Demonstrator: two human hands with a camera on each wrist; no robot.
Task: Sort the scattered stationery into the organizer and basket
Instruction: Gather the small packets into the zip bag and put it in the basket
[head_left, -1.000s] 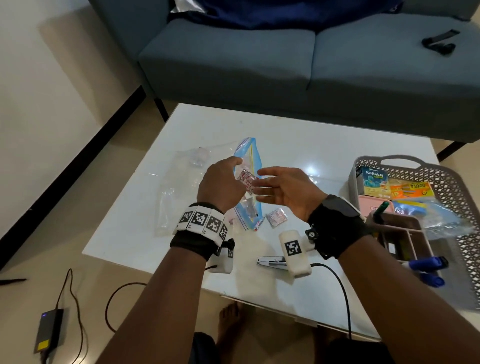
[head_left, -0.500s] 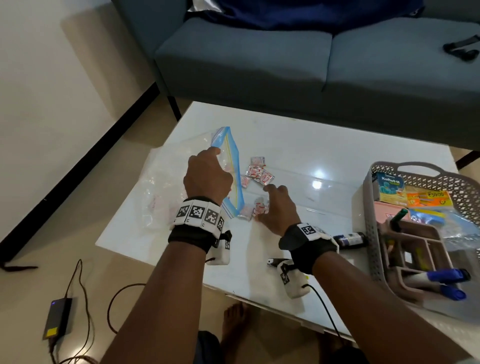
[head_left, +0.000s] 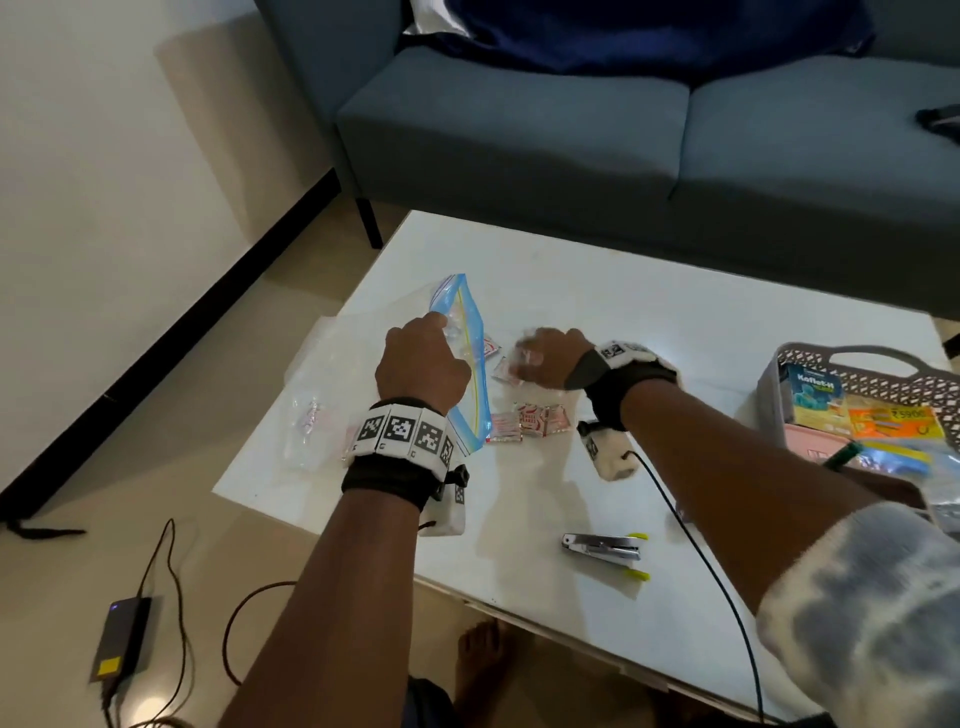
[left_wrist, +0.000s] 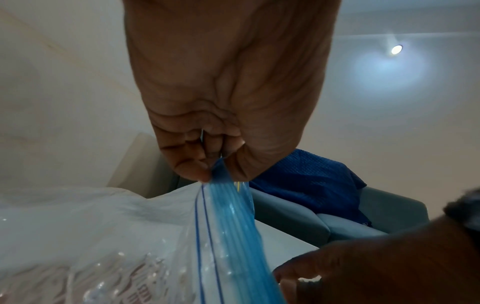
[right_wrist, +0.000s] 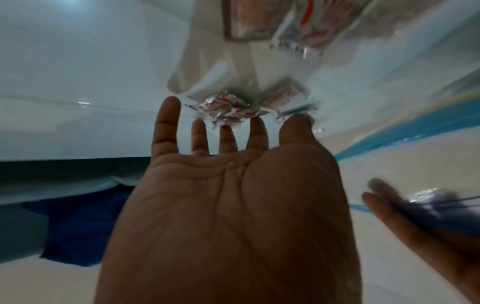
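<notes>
A clear zip bag (head_left: 479, 400) with a blue seal strip lies on the left half of the white table (head_left: 675, 338). My left hand (head_left: 423, 364) pinches that blue strip (left_wrist: 226, 226) between thumb and fingertips (left_wrist: 192, 172) and lifts it. Several small red-and-white sachets (head_left: 535, 418) lie scattered just right of the bag's mouth. My right hand (head_left: 537, 358), blurred in the head view, reaches over the farther sachets. In the right wrist view its fingers (right_wrist: 227, 135) are straight, with their tips at a crumpled sachet (right_wrist: 226, 106).
A grey lattice basket (head_left: 852, 358) with boxes and a pink organizer (head_left: 800, 441) stands at the table's right edge. A metal stapler (head_left: 602, 548) lies near the front edge. A blue sofa (head_left: 571, 130) stands behind; a charger (head_left: 122, 639) and cables lie on the floor.
My right hand turned palm down, pressed on the nearer sachets, then moved away from me to the farther ones. My left hand kept hold of the bag's strip.
</notes>
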